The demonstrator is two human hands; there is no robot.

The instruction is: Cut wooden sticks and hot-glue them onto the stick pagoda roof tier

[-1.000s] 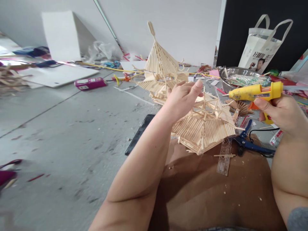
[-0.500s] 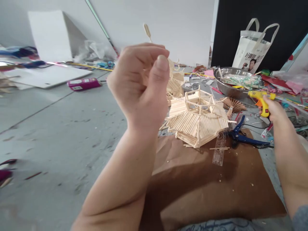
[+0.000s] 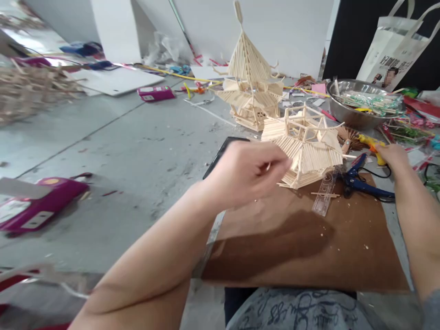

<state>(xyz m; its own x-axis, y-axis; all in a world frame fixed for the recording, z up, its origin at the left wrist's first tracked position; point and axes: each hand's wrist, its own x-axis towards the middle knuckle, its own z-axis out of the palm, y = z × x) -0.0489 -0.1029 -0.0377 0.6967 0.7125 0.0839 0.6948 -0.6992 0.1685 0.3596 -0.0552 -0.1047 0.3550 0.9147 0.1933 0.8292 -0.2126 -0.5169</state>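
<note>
Two stick models (image 3: 302, 153), blue cutter (image 3: 364, 183), steel bowl (image 3: 364, 118) near hands (image 3: 245, 176)

A pale wall (image 3: 292, 32) backs the scuffed grey worktop (image 3: 137, 151), whose surface a dark seam (image 3: 80, 140) crosses diagonally. A black panel (image 3: 354, 32) stands at right; bright light glares at upper left. Below shows grey floor (image 3: 204, 307).

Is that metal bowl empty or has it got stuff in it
Not empty: the metal bowl holds green-and-white wrapped bits and thin sticks.
</note>
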